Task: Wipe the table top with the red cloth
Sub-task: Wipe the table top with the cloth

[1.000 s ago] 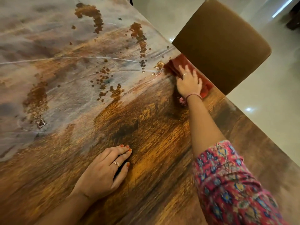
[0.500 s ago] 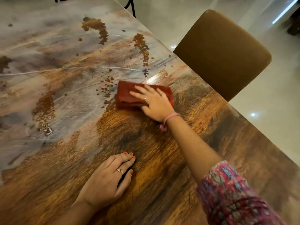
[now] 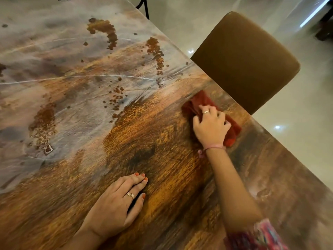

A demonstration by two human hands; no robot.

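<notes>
The red cloth (image 3: 199, 102) lies bunched on the wooden table top (image 3: 162, 150), close to its right edge by the chair. My right hand (image 3: 210, 127) sits on top of the cloth with curled fingers gripping it and covers most of it. My left hand (image 3: 115, 208) rests flat on the table near the front, fingers straight and together, holding nothing. The near half of the table looks dark and glossy. The far left half carries a pale dusty film (image 3: 72, 98) with wet brown blotches and droplets (image 3: 155, 51).
A brown upholstered chair back (image 3: 248, 60) stands right against the table's right edge, just beyond the cloth. Pale glossy floor (image 3: 297, 141) lies past that edge. A dark metal chair frame (image 3: 144, 6) shows at the far end of the table.
My right hand has swept the cloth from the middle of the table back to the right edge near the chair, and its fingers have curled. My left hand has stayed put.
</notes>
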